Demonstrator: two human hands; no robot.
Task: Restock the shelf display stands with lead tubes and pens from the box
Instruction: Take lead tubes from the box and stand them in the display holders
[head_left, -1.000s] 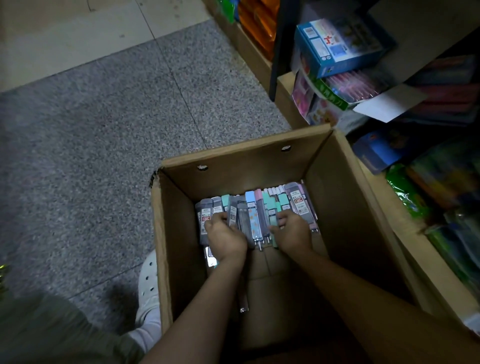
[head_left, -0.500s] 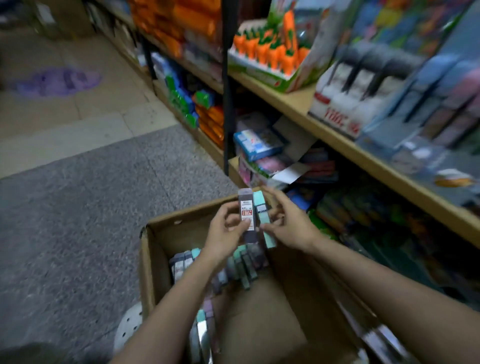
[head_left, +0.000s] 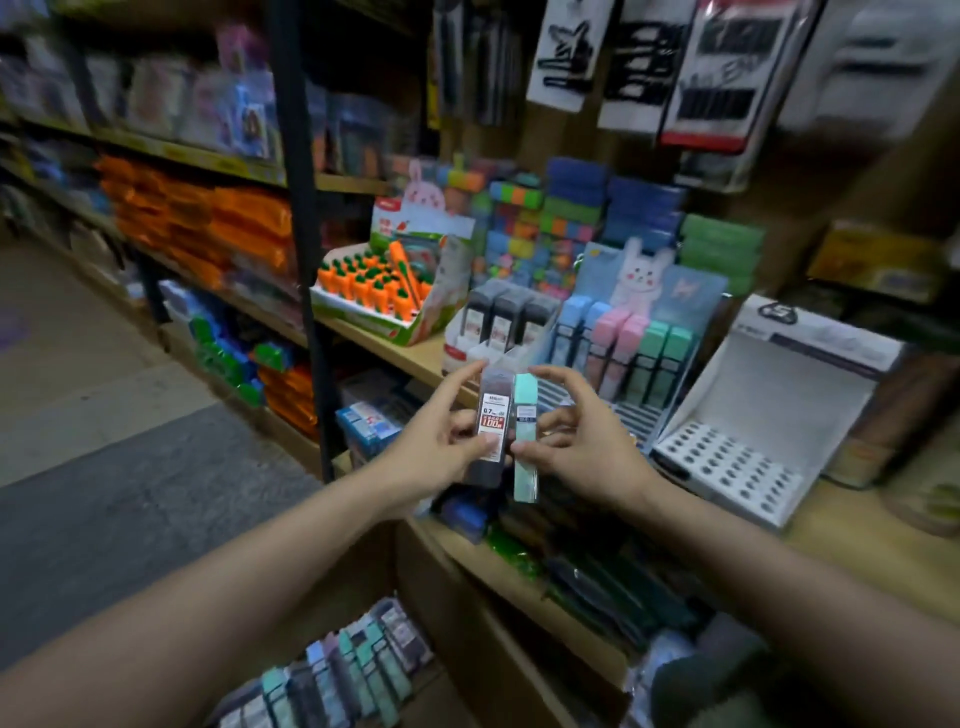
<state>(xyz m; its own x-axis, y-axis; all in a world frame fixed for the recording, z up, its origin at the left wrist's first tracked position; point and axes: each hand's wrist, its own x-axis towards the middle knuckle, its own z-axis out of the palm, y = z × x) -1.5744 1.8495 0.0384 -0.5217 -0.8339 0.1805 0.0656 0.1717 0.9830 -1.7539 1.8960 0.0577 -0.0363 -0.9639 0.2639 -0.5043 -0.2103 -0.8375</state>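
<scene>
Lead tubes are standing upright in both raised hands, side by side and touching, in front of the wooden shelf (head_left: 410, 358). The left hand (head_left: 441, 441) is pinching a dark grey lead tube (head_left: 491, 428) with a white and red label, index finger on its top end and thumb against its lower front. The right hand (head_left: 582, 441) is gripping a mint green lead tube (head_left: 524, 441), index finger arching over its top and the other fingers curling behind it. Just behind the two tubes, a small white display stand (head_left: 470, 345) is holding three dark tubes upright, and beside it a blue bunny display stand (head_left: 649, 322) is holding blue, pink and green tubes in tilted rows, with bare slots showing in its lower front. Further right, a white stand with rows of round holes (head_left: 737, 467) is sitting on the same shelf, no pens visible in its holes. A carrot-themed display box (head_left: 384, 291) is resting to the left of the stands. Low in the frame, more loose tubes (head_left: 343, 675) are lying in a row, though their container is too dark to make out.
</scene>
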